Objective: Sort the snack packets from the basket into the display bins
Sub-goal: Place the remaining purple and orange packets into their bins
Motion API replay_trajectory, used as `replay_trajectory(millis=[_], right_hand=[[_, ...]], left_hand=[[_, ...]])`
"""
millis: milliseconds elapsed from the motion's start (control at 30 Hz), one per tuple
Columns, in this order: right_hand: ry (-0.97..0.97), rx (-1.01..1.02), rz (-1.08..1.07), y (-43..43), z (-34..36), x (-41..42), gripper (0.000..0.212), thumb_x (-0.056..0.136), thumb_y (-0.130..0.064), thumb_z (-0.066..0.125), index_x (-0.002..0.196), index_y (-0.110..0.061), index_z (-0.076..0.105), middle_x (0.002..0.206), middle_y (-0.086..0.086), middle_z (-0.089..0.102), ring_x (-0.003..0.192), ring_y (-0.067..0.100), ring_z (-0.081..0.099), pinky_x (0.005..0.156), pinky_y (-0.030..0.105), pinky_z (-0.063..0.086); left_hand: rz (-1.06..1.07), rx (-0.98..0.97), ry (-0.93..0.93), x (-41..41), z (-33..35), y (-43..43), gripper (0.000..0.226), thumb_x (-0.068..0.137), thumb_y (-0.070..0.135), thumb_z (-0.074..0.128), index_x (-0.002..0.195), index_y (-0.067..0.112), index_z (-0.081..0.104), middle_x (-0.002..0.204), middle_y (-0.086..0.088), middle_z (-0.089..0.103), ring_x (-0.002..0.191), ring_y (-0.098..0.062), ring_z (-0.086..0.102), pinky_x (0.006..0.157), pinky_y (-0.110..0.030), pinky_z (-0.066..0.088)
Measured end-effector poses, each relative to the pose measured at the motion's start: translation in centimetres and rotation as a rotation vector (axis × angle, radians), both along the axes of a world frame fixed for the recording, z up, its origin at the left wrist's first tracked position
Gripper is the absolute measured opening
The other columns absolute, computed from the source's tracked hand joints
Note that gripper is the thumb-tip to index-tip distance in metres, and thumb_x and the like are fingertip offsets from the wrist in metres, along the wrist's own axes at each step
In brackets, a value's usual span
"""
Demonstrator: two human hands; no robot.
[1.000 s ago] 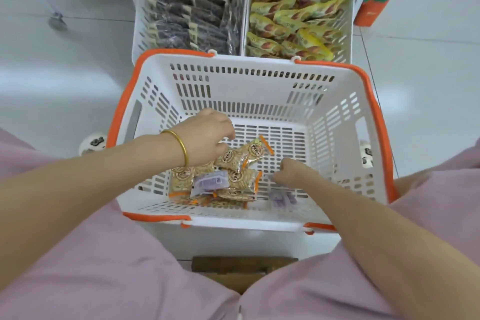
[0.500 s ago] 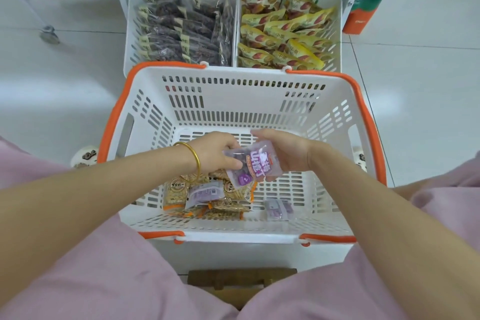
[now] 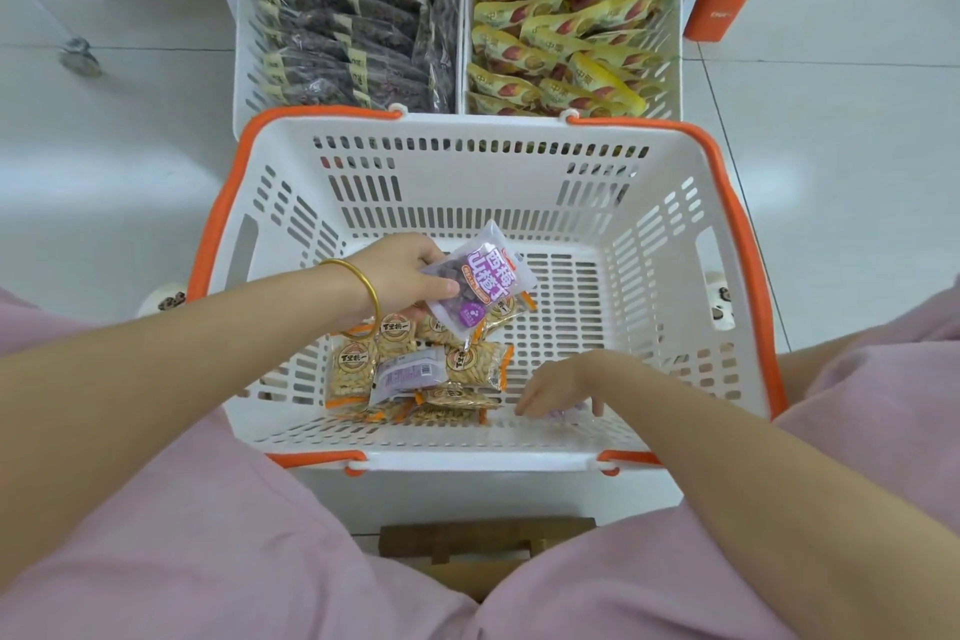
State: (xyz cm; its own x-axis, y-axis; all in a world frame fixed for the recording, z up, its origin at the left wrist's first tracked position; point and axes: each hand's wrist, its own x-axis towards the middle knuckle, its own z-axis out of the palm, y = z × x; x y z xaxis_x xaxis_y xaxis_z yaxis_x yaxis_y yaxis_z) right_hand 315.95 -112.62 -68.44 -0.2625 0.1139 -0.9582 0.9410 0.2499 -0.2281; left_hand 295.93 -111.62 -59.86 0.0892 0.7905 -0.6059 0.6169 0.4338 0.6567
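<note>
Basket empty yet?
Not empty. Orange-edged snack packets and one purple packet lie on the basket floor; the left hand holds a second purple packet above them.

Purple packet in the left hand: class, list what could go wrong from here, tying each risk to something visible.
1. The left hand pinches the purple packet by one side, tilted above the peanut packets; it may slip back into the basket.
2. The left bin holds dark packets, the right bin yellow packets, nothing purple; it may get misfiled.
3. The right hand covers a small packet by the near wall; a blind grab may fumble.
</note>
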Motion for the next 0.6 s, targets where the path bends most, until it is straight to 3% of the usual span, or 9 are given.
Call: replay_trajectory(millis=[67,233,333,400,500,600], right_hand=[[-0.039,0.009,-0.064,-0.1,-1.1,0.2,0.031,0.098,-0.031,0.039,0.117,-0.01,0.05,0.103,0.001,0.05,0.089,0.02,0.049,0.091,0.038,0.044],[-0.024,0.067,-0.177,0.2,-2.6,1.2,0.017,0.091,-0.027,0.048,0.091,-0.01,0.052,0.087,0.003,0.051,0.068,0.017,0.044,0.09,0.042,0.05],[0.044,0.09,-0.224,0.4,-2.1,1.9,0.019,0.09,-0.033,0.051,0.098,-0.015,0.055,0.088,-0.001,0.051,0.076,0.018,0.049,0.08,0.034,0.052],[0.14,0.137,-0.252,1.0,-1.2,2.4,0.024,0.09,-0.04,0.056,0.105,-0.02,0.056,0.086,-0.009,0.05,0.075,0.011,0.05,0.069,0.024,0.045],[0.265,0.181,-0.288,2.4,0.7,2.9,0.034,0.082,-0.047,0.066,0.104,-0.023,0.061,0.1,-0.009,0.055,0.098,0.015,0.055,0.086,0.029,0.044],[0.348,0.217,-0.333,3.8,3.5,3.0,0.029,0.079,-0.042,0.07,0.102,-0.026,0.062,0.116,-0.004,0.055,0.109,0.016,0.051,0.092,0.032,0.042]], left_hand=[[0.005,0.0,-0.001,0.1,0.0,0.0,0.011,0.09,0.015,0.06,0.098,0.009,0.056,0.094,-0.009,0.065,0.074,-0.017,0.062,0.079,-0.032,0.056],[0.0,0.009,-0.001,0.2,0.1,0.0,0.005,0.09,0.015,0.06,0.088,0.015,0.055,0.097,-0.009,0.065,0.075,-0.016,0.062,0.078,-0.03,0.056],[0.001,0.006,-0.008,0.2,-0.1,0.1,0.006,0.09,0.014,0.06,0.088,0.016,0.054,0.097,-0.009,0.064,0.077,-0.017,0.062,0.079,-0.031,0.056],[0.005,0.003,-0.012,0.2,-0.2,0.1,0.005,0.09,0.015,0.06,0.09,0.015,0.055,0.098,-0.008,0.064,0.08,-0.018,0.063,0.08,-0.032,0.057],[0.006,0.009,-0.014,0.3,-0.2,0.5,0.008,0.091,0.015,0.059,0.097,0.011,0.056,0.095,-0.007,0.064,0.07,-0.014,0.061,0.071,-0.026,0.055],[0.029,0.023,-0.035,0.5,-0.2,0.8,0.005,0.091,0.014,0.059,0.094,0.011,0.055,0.096,-0.008,0.064,0.072,-0.015,0.061,0.076,-0.031,0.056]])
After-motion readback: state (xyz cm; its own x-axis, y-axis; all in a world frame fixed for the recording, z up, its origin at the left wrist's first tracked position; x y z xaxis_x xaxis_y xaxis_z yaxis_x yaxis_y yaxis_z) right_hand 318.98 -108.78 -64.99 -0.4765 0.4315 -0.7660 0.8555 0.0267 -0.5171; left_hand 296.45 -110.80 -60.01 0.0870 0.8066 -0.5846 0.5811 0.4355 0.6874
